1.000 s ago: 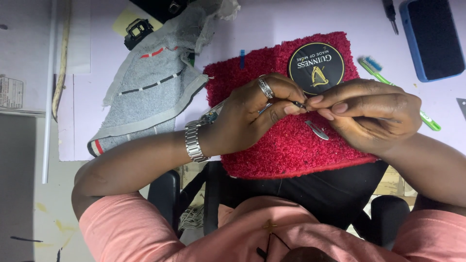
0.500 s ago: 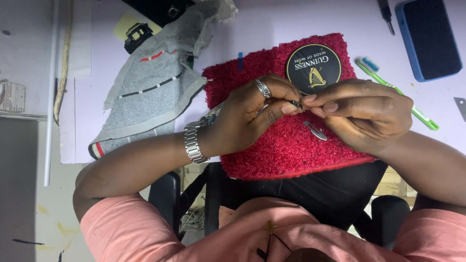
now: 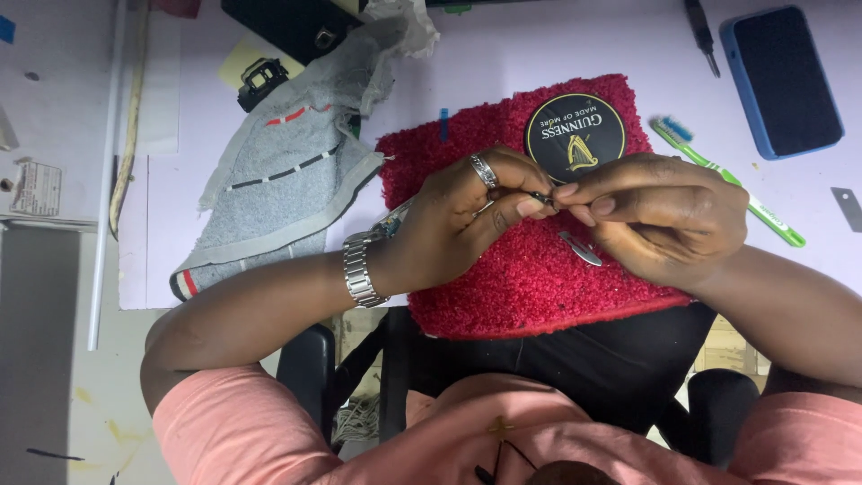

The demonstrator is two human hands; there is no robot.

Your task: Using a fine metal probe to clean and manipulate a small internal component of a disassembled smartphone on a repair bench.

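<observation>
While a tiny part is pinched between both hands' fingertips over the red mat, steadiness is best kept.

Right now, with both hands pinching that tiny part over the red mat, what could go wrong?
The small dark part is pinched only between the fingertips of the left hand and right hand; if it slips, it could sink into the shaggy red mat and be hard to find. The metal tweezers lie loose right under the right hand, so a wrist shift might knock them off the mat's near edge.
</observation>
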